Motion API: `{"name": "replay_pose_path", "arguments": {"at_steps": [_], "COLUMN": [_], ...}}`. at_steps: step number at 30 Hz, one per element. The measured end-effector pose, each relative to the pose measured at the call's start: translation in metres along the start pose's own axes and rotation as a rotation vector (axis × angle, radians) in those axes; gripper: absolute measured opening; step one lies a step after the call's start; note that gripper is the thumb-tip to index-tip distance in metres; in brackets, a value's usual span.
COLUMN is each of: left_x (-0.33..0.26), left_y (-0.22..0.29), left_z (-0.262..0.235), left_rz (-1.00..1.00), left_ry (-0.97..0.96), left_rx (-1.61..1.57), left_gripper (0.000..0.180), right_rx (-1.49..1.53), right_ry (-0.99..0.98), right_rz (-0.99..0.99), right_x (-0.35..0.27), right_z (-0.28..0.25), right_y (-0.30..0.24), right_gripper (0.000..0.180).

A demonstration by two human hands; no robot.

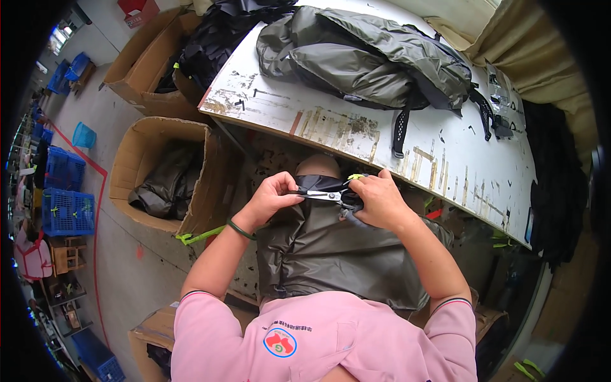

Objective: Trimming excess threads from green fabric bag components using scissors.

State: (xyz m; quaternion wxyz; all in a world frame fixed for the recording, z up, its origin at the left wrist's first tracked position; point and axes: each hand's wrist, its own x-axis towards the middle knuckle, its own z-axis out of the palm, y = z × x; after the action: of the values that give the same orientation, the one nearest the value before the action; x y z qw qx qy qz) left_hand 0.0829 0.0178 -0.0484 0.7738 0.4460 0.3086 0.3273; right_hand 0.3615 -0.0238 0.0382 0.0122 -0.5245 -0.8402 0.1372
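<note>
My right hand (pixel 380 200) grips a pair of scissors (pixel 331 196) with silver blades, dark handles and a yellow-green tie near the fingers. The blades point left, toward my left hand (pixel 277 193). Thumb and fingers of that hand are pinched on the edge of a piece of black fabric (pixel 318 183), which lies along the blades and over my knee. Shiny dark olive fabric (pixel 344 261) covers my lap below both hands; whether the black piece is joined to it I cannot tell.
A worn white table (pixel 286 102) spans the far side, its edge just beyond my hands. On it lies a dark olive bag (pixel 369 57) with black straps. Cardboard boxes (pixel 121 172) with dark fabric stand at left, near blue crates (pixel 69 211). Black cloth (pixel 554 184) hangs at right.
</note>
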Motion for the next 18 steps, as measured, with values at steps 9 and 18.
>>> {"name": "replay_pose_path", "arguments": {"at_steps": [9, 18], "left_x": [-0.001, -0.003], "left_y": [0.010, 0.014], "left_z": [0.003, 0.003], "left_rz": [-0.083, -0.113], "left_ry": [-0.004, -0.004], "left_rx": [0.024, 0.064], "left_gripper": [0.016, 0.015], "right_rx": [0.001, 0.044], "right_ry": [0.006, 0.003], "right_rz": [-0.044, -0.012], "right_x": [0.004, 0.001], "right_z": [0.009, 0.015], "right_y": [0.006, 0.011], "right_gripper": [0.045, 0.051]}}
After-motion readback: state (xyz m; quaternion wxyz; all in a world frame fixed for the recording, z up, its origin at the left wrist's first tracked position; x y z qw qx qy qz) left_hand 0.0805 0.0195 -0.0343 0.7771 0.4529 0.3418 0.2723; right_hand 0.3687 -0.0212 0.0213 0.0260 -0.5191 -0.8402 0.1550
